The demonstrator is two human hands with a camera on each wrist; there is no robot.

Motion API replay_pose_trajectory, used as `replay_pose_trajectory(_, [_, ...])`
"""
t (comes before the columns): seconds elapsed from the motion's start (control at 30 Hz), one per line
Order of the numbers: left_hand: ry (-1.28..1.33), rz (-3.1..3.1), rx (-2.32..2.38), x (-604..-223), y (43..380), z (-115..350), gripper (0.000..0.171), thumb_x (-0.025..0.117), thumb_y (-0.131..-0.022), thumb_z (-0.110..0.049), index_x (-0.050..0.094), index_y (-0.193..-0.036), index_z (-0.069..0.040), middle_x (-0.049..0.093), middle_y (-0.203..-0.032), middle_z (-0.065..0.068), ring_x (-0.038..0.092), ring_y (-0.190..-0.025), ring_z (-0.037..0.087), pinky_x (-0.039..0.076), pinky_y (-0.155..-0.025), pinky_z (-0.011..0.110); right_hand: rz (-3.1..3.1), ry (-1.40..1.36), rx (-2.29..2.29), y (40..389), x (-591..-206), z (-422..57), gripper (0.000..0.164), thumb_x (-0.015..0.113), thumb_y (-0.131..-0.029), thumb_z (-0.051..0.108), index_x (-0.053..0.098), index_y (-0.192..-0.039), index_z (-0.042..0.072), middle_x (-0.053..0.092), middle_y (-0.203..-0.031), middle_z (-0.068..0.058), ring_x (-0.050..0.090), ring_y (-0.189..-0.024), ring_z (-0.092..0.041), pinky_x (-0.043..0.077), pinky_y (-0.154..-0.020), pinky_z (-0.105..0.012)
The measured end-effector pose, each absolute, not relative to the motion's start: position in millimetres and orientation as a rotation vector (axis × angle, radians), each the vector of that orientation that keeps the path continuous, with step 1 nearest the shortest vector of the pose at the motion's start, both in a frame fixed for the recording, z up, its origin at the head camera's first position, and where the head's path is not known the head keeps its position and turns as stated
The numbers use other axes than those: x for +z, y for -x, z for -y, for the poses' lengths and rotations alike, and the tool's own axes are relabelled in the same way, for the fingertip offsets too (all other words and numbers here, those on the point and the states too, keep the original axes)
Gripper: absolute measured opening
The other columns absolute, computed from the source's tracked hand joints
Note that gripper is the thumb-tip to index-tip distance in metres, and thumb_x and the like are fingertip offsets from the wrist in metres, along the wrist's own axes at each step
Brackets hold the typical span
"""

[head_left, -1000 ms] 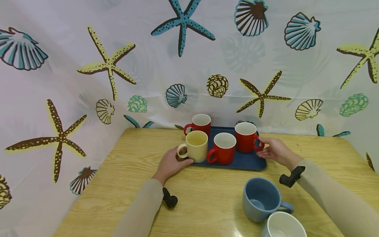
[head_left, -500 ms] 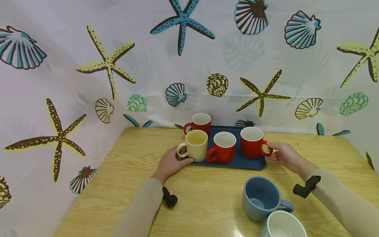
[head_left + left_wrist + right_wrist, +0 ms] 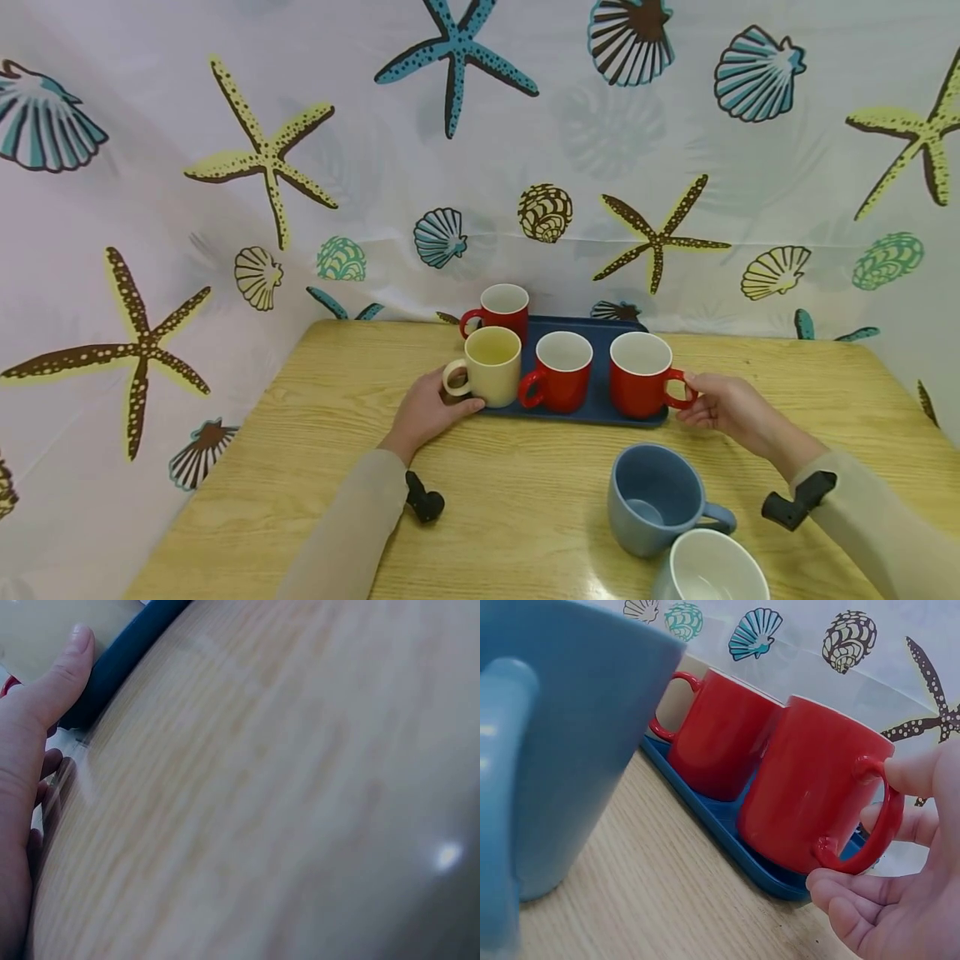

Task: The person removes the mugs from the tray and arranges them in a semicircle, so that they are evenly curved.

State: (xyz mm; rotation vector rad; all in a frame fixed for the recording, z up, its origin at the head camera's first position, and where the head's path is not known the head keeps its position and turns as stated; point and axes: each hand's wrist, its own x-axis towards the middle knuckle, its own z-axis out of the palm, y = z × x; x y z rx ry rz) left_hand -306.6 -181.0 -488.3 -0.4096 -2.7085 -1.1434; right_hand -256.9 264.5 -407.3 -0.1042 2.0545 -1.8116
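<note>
A blue tray (image 3: 588, 329) near the back of the table bears a cream mug (image 3: 492, 371) and several red mugs. At its left front corner, my left hand (image 3: 429, 410) holds the tray, thumb beside the cream mug's base and fingers partly hidden. With thumb and fingers, my right hand (image 3: 731, 408) pinches the handle of the rightmost red mug (image 3: 640, 387), which sits upright at the tray's right end. The right wrist view shows the thumb above that handle and fingers round it. Another red mug (image 3: 562, 379) stands just left of it.
One more red mug (image 3: 504, 312) is at the back left, behind the cream one. Nearer on the wooden table (image 3: 510, 500) stand a blue mug (image 3: 652, 508) and a pale mug (image 3: 712, 571), close together. A patterned curtain (image 3: 420, 167) hangs behind the table.
My right hand has drawn the rightmost red mug forward and to the right, from the tray's back to its front right corner. The left hand stays at the tray's left corner.
</note>
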Motion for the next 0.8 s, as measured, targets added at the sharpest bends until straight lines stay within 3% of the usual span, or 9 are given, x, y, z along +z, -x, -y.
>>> replay_pose_trajectory(0.47, [0.397, 2.71, -1.144, -488.0, 307.0, 182.2, 0.066, 0.071, -0.067, -0.064, 0.059, -0.118, -0.023, 0.061, -0.112, -0.007, 0.055, -0.104, 0.011, 0.042, -0.091, 0.037, -1.964, 0.305, -1.835, 241.7, -408.9, -263.1, 0.028, 0.041, -0.1, 0.027, 0.054, -0.086, 0.007, 0.063, -0.086, -0.01, 0.062, -0.087, -0.024, 0.048, -0.08, -0.035])
replay_pose_trajectory(0.8, [0.428, 2.692, -1.175, -486.9, 304.7, 181.6, 0.065, 0.072, -0.067, -0.062, 0.059, -0.118, -0.023, 0.061, -0.112, -0.006, 0.055, -0.103, 0.011, 0.042, -0.091, 0.037, -1.896, 0.412, -1.795, 238.8, -414.6, -256.3, 0.029, 0.036, -0.102, 0.023, 0.057, -0.088, 0.007, 0.062, -0.097, -0.017, 0.061, -0.089, -0.026, 0.048, -0.082, -0.037])
